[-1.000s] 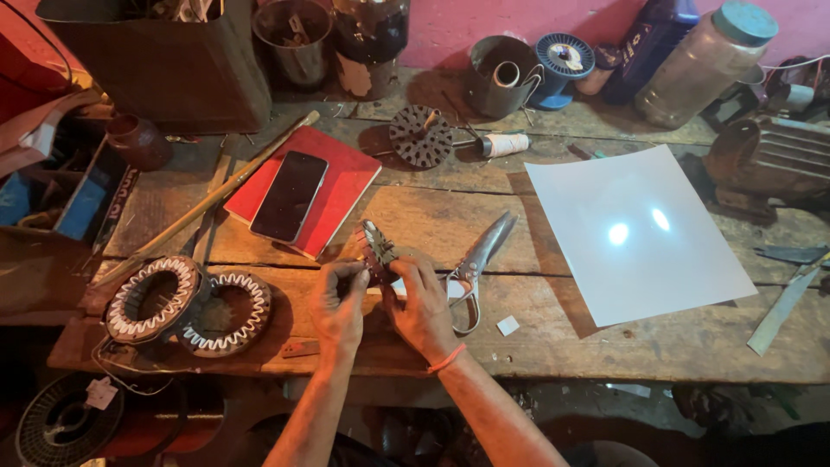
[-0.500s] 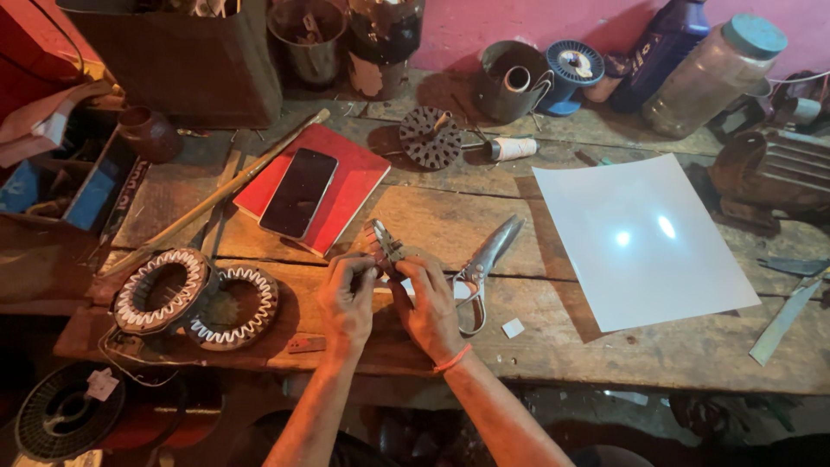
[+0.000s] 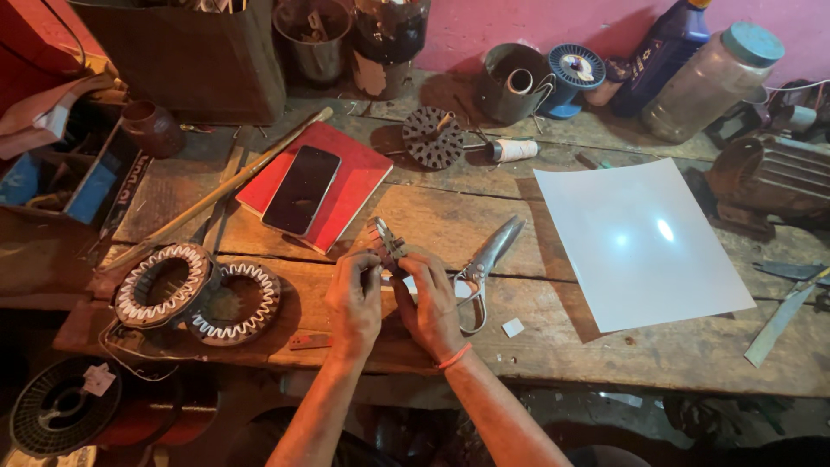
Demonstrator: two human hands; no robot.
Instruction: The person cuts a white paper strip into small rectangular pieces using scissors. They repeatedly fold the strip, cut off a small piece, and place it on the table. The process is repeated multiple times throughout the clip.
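My left hand (image 3: 353,298) and my right hand (image 3: 430,304) meet near the front edge of the wooden workbench (image 3: 605,346). Together they grip a small slotted metal motor core (image 3: 382,241), held tilted on edge above the wood. A bit of white sheet shows under my right hand. Large metal scissors (image 3: 481,265) lie just right of my right hand. Left of my left hand lie two wound stator rings (image 3: 197,297), side by side.
A dark phone (image 3: 302,189) rests on a red notebook (image 3: 356,183). A white sheet (image 3: 641,239) lies at right, a rusty motor housing (image 3: 768,177) beyond it. Another slotted core (image 3: 431,137), cans, a blue spool (image 3: 574,66), a bottle and a jar line the back. A long stick (image 3: 216,192) crosses the left.
Both hands closed in a little around the core and shifted slightly right. The view drifted a bit; nothing else on the bench moved.
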